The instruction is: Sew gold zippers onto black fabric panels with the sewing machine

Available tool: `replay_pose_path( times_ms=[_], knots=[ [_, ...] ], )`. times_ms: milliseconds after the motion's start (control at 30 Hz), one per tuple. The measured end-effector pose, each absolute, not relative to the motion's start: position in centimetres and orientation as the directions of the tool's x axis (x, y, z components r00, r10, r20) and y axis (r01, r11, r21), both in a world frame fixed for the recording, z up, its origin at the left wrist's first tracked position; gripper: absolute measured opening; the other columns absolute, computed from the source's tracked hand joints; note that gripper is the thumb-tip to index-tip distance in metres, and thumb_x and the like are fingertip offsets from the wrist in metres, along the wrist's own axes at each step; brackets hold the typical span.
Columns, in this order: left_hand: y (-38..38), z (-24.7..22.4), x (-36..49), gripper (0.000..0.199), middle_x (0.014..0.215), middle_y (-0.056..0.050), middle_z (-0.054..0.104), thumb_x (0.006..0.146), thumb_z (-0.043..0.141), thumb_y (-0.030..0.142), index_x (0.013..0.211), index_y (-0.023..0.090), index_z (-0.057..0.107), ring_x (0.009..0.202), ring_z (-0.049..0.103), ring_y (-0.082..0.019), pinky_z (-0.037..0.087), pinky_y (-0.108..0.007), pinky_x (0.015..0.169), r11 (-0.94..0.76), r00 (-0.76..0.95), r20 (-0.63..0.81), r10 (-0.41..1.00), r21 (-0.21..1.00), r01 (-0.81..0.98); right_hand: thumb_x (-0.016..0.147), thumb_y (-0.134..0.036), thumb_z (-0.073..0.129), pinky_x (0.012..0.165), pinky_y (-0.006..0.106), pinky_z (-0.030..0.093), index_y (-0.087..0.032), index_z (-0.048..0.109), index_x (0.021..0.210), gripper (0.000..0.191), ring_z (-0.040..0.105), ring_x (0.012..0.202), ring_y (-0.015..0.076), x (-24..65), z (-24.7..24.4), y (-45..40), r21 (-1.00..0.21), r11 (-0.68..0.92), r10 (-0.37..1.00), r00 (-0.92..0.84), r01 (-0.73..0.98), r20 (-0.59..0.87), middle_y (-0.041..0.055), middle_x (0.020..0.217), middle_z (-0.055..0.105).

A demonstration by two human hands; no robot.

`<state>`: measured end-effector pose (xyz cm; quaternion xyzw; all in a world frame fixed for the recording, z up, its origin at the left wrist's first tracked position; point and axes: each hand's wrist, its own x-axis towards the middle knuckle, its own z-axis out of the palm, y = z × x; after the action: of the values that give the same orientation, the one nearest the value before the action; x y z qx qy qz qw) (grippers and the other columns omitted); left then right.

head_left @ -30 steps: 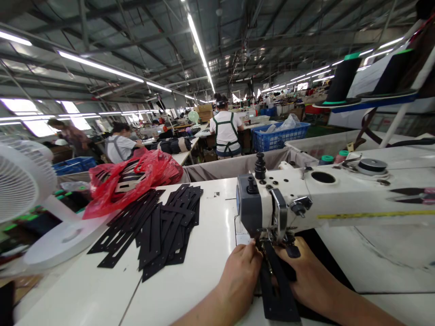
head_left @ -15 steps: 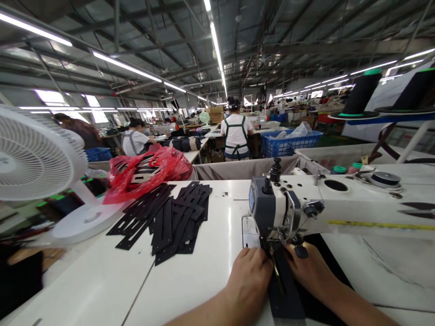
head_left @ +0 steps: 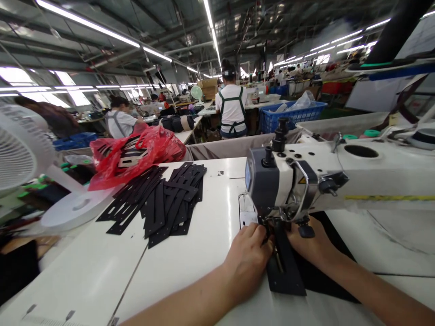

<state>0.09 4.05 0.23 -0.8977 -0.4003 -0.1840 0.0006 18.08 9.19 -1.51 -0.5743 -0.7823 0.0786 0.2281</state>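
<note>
A black strip (head_left: 287,276) with punched holes and a gold-toothed zipper (head_left: 278,259) in its slot runs under the needle area of a white and grey sewing machine (head_left: 267,176). My left hand (head_left: 249,258) grips the strip's left edge with curled fingers, close to the presser foot. On the other side, my right hand (head_left: 311,240) is closed at the strip's right edge, its fingertips partly hidden behind the strip and machine head. A larger black piece (head_left: 329,276) lies beneath the strip and my right wrist.
Loose black slotted strips (head_left: 175,203) are piled left on the white table (head_left: 190,276). Behind them lies a red plastic bag (head_left: 146,147) of pieces; a white fan (head_left: 30,149) stands far left. Co-workers, one in a green-strapped apron (head_left: 233,108), and a blue basket (head_left: 292,113) are beyond.
The view has tilted downward and shifted slightly. The strip and zipper have moved a little farther under the machine head. Both hands stay beside the strip.
</note>
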Motion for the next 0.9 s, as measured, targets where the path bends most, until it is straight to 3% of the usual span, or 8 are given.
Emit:
replay_pose_path(
  times_ms=[100, 233, 333, 400, 500, 633, 900],
  knots=[
    [4.2, 0.3, 0.0, 0.022, 0.093, -0.009, 0.053, 0.09, 0.045, 0.016, 0.109, 0.013, 0.057, 0.088, 0.05, -0.023, 0.049, -0.037, 0.07, -0.686, 0.62, 0.328, 0.713, 0.143, 0.714, 0.078, -0.022, 0.045, 0.056, 0.032, 0.043, -0.017, 0.063, 0.059, 0.027, 0.063, 0.064, 0.0259, 17.5, -1.6, 9.8, -0.356, 0.273, 0.952, -0.196, 0.894, 0.237, 0.0108, 0.062, 0.064],
    [3.5, 0.2, -0.5, 0.027, 0.098, -0.01, 0.057, 0.089, 0.046, 0.016, 0.114, 0.014, 0.056, 0.091, 0.053, -0.024, 0.05, -0.04, 0.076, -0.673, 0.59, 0.349, 0.728, 0.196, 0.713, 0.082, -0.023, 0.043, 0.06, 0.034, 0.048, -0.017, 0.064, 0.066, 0.027, 0.064, 0.067, 0.025, 17.8, -0.9, 8.4, -0.341, 0.291, 0.945, -0.211, 0.894, 0.251, 0.0099, 0.069, 0.066],
    [2.1, 0.1, -1.0, 0.028, 0.109, -0.012, 0.06, 0.088, 0.046, 0.014, 0.114, 0.011, 0.055, 0.1, 0.056, -0.022, 0.049, -0.039, 0.087, -0.705, 0.586, 0.415, 0.696, 0.243, 0.666, 0.086, -0.022, 0.041, 0.081, 0.033, 0.05, -0.017, 0.066, 0.089, 0.026, 0.062, 0.094, 0.021, 18.9, -0.6, 5.0, -0.316, 0.476, 0.863, -0.366, 0.821, 0.348, 0.0094, 0.097, 0.067],
    [1.2, 0.0, -1.1, 0.024, 0.11, -0.011, 0.063, 0.091, 0.041, 0.014, 0.108, 0.01, 0.058, 0.102, 0.058, -0.02, 0.048, -0.035, 0.092, -0.753, 0.604, 0.483, 0.634, 0.211, 0.623, 0.087, -0.017, 0.039, 0.092, 0.035, 0.047, -0.016, 0.063, 0.106, 0.03, 0.055, 0.11, 0.0195, 19.6, -0.8, 2.6, -0.202, 0.663, 0.716, -0.533, 0.721, 0.45, 0.0101, 0.113, 0.062],
    [0.5, -0.3, -0.9, 0.028, 0.105, -0.01, 0.066, 0.094, 0.033, 0.013, 0.102, 0.009, 0.06, 0.099, 0.061, -0.019, 0.048, -0.033, 0.092, -0.784, 0.625, 0.543, 0.561, 0.106, 0.612, 0.085, -0.012, 0.04, 0.096, 0.037, 0.046, -0.013, 0.057, 0.117, 0.036, 0.049, 0.118, 0.02, 20.0, -1.1, 0.6, -0.051, 0.763, 0.585, -0.653, 0.645, 0.481, 0.0116, 0.119, 0.059],
    [0.9, -0.6, -0.6, 0.031, 0.101, -0.009, 0.068, 0.095, 0.032, 0.014, 0.095, 0.01, 0.062, 0.096, 0.063, -0.019, 0.05, -0.035, 0.088, -0.773, 0.627, 0.567, 0.535, 0.03, 0.633, 0.083, -0.008, 0.039, 0.094, 0.036, 0.048, -0.01, 0.057, 0.117, 0.039, 0.051, 0.116, 0.0208, 19.8, -1.0, 0.8, -0.01, 0.771, 0.55, -0.659, 0.636, 0.513, 0.0137, 0.119, 0.059],
    [2.5, -0.5, -0.4, 0.032, 0.091, -0.008, 0.068, 0.096, 0.031, 0.014, 0.089, 0.011, 0.062, 0.085, 0.064, -0.016, 0.05, -0.034, 0.085, -0.774, 0.621, 0.577, 0.531, 0.032, 0.632, 0.081, -0.005, 0.039, 0.093, 0.035, 0.048, -0.009, 0.061, 0.112, 0.039, 0.055, 0.111, 0.0215, 19.7, -1.1, 2.2, -0.031, 0.775, 0.55, -0.649, 0.631, 0.525, 0.0151, 0.115, 0.061]
  ],
)
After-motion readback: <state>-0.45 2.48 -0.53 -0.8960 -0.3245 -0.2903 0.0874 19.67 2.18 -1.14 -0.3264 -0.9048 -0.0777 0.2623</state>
